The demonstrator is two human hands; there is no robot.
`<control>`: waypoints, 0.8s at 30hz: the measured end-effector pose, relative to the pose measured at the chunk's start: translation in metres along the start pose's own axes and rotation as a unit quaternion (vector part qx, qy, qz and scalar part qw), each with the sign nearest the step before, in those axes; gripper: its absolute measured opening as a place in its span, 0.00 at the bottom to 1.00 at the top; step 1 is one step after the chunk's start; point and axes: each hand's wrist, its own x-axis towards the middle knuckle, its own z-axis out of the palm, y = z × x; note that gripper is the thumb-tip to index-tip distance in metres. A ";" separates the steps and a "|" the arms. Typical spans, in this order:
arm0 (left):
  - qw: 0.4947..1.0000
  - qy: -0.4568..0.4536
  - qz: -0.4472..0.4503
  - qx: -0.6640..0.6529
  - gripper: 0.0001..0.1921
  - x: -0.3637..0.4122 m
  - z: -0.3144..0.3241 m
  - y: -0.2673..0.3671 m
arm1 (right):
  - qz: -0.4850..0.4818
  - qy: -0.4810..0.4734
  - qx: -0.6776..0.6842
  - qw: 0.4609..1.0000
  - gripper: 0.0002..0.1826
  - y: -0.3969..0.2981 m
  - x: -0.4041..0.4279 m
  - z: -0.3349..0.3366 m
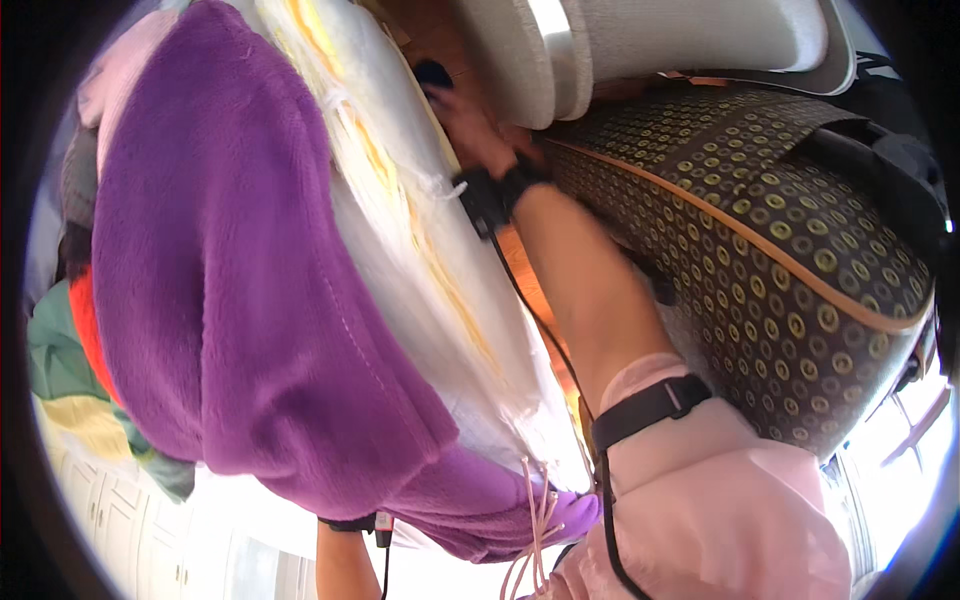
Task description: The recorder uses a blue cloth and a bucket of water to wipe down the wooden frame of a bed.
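A purple fleece cloth (247, 247) drapes over a white padded bundle (442, 300) with yellow edging. My left hand is out of view behind the fleece; only its forearm and a black wrist strap show below the cloth. My right hand (480, 135) reaches down into the gap between the white bundle and a patterned suitcase (705, 247). Its fingers are blurred, close to a small dark object (433, 73) in the shadow. Whether they grip it is unclear. A black device (480, 202) is strapped at the right wrist, with a cable running along the arm.
Grey upholstered furniture (637, 45) with a shiny band stands beyond the suitcase. Wooden floor (517, 259) shows in the narrow gap. Green cloth (67, 345) and other fabrics are heaped at the left. White cabinets (120, 510) stand at the lower left. Pink cords (538, 517) dangle near my sleeve.
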 end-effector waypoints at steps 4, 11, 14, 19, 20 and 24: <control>1.000 0.026 0.005 -0.008 0.25 0.016 0.014 0.014 | 0.130 0.019 0.067 0.989 0.15 0.020 -0.117 -0.043; 0.999 0.038 0.003 0.016 0.24 0.016 0.013 0.009 | 0.329 -0.051 -0.199 0.922 0.14 0.026 -0.363 -0.100; 0.999 0.046 0.004 0.028 0.23 0.016 0.009 0.003 | 0.326 -0.007 -0.226 0.918 0.12 0.013 -0.347 -0.085; 0.997 0.059 -0.002 0.051 0.23 0.021 0.003 -0.006 | 0.143 0.074 0.098 0.982 0.15 -0.047 -0.172 -0.035; 0.996 0.063 -0.002 0.056 0.23 0.024 0.001 -0.008 | 0.148 0.046 0.106 0.982 0.16 -0.059 -0.158 -0.033; 0.991 0.084 -0.031 0.101 0.22 0.042 -0.006 -0.016 | 0.160 -0.027 -0.090 0.983 0.14 -0.019 -0.221 -0.052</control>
